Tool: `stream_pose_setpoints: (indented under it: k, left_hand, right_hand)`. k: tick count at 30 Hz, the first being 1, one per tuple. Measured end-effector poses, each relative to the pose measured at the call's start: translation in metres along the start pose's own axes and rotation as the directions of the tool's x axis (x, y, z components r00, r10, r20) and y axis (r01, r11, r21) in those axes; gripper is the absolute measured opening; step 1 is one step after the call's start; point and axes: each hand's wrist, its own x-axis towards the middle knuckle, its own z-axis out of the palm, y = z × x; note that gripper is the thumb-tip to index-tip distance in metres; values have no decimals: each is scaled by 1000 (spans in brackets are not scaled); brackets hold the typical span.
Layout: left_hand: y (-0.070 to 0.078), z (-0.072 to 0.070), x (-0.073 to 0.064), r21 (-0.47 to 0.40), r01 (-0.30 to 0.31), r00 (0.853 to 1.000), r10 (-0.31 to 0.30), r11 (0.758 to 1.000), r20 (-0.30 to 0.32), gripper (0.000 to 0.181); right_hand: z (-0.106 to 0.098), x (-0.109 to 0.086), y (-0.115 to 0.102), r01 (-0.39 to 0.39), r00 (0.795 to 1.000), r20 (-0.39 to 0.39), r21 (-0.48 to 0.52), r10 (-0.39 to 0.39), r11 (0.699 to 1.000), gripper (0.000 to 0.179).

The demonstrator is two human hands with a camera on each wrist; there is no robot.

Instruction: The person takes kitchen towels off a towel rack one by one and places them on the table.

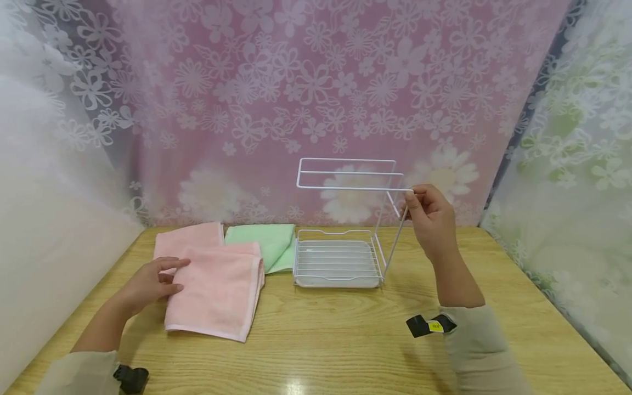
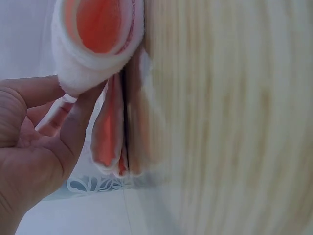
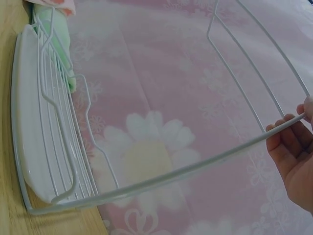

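My left hand [image 1: 150, 282] pinches the left edge of a folded pink towel [image 1: 217, 291] between thumb and fingers. In the left wrist view the towel's rounded fold [image 2: 90, 73] bulges above the fingertips. Another pink towel [image 1: 190, 237] lies partly under it, and a folded light green towel [image 1: 261, 241] is behind to the right. On the right, my right hand [image 1: 432, 219] grips the upper right corner of a white wire rack [image 1: 350, 189]. The rack's lower grid stands on the table over a white tray [image 1: 338, 282]. In the right wrist view, fingers [image 3: 288, 139] curl round the rack's top wire.
The wooden table [image 1: 316, 334] ends at a pink flowered curtain [image 1: 316, 109] behind. White patterned sheets hang on both sides. The green towel's right edge comes close to the rack's left side. A black camera is strapped at each wrist.
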Motion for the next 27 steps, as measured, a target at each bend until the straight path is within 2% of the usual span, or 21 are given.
stream_pose_setpoints:
  k: [5, 8, 11, 16, 19, 24, 27]
  left_hand:
    - [-4, -3, 1, 68, -8, 1000, 9, 998, -16, 61]
    - [-5, -4, -1, 58, 13, 1000, -12, 998, -21, 62]
    - [-5, -5, -2, 56, 33, 999, -32, 998, -27, 63]
    - [-3, -7, -4, 92, 52, 998, -47, 994, -49, 61]
    - [-1, -7, -5, 84, 69, 996, -64, 994, -54, 58]
    - [-1, -8, -7, 66, 62, 997, -59, 996, -48, 56]
    - [0, -9, -7, 74, 36, 998, -32, 997, -52, 55]
  right_hand:
    - [-4, -5, 1, -6, 1000, 21, 1, 6, 1000, 18]
    - [-5, -10, 2, -13, 1000, 28, 9, 13, 1000, 20]
    - [-6, -13, 4, -10, 999, 30, -25, 11, 1000, 23]
    - [-7, -18, 8, -14, 999, 29, -55, 16, 998, 25]
    - [-9, -21, 9, -30, 999, 31, -52, 32, 998, 26]
    - [-11, -26, 10, -53, 998, 41, -51, 55, 997, 28]
    - [-12, -28, 10, -58, 997, 46, -49, 60, 997, 30]
